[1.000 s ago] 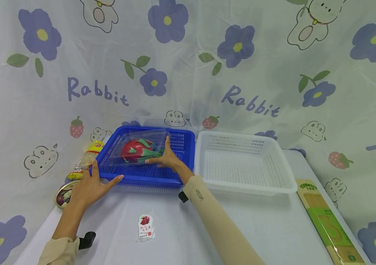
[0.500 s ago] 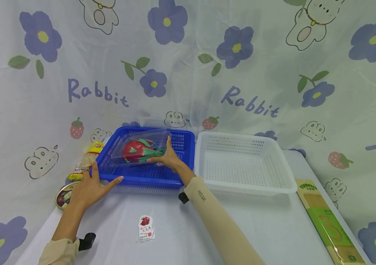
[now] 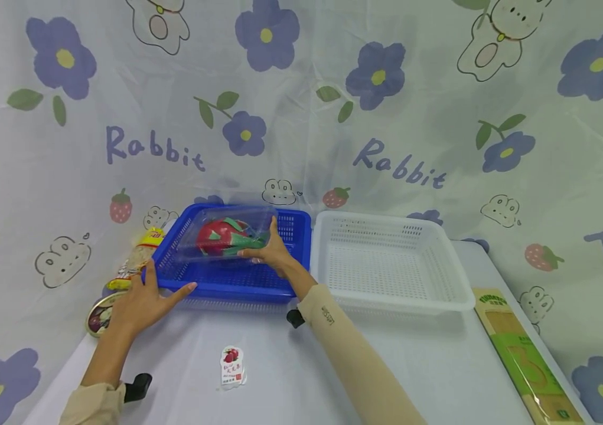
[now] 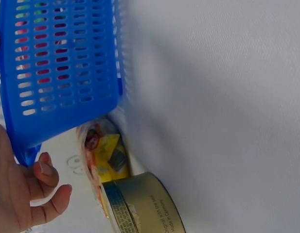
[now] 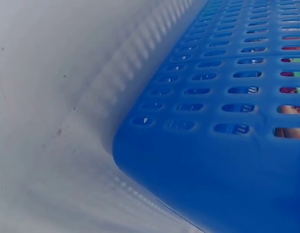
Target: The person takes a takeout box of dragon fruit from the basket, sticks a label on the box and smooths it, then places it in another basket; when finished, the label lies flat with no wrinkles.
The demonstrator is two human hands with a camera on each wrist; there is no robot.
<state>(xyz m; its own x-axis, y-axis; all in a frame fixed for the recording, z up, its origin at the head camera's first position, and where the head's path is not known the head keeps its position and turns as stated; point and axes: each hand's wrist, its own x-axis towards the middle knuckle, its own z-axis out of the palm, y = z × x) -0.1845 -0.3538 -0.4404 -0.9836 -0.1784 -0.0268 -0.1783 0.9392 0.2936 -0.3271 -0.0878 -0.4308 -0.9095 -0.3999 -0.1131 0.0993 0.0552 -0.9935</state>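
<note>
A red dragon fruit with green scales (image 3: 217,237) lies in a clear plastic box (image 3: 186,242) inside the blue basket (image 3: 232,289). My right hand (image 3: 274,252) grips the right end of this box, thumb toward the near side and index finger along the far side. The box sits tilted over the basket floor. At the basket's near left corner, my left hand (image 3: 144,302) rests on the rim with thumb and index finger spread. The left wrist view shows two loosely bent fingers (image 4: 47,177) beside that corner. Only the basket's perforated wall (image 5: 213,160) fills the right wrist view's right side.
A white basket (image 3: 394,304) stands to the right of the blue one. Left are a yellow-ended food packet (image 3: 142,257) and a round tin (image 3: 100,316). A dragon fruit label (image 3: 232,367) lies in front. A long green-and-tan packet (image 3: 527,357) lies along the right edge.
The plastic box with the dragon fruit has shifted slightly right and toward the back, its near edge rising, together with my right hand. My left hand stays on the corner.
</note>
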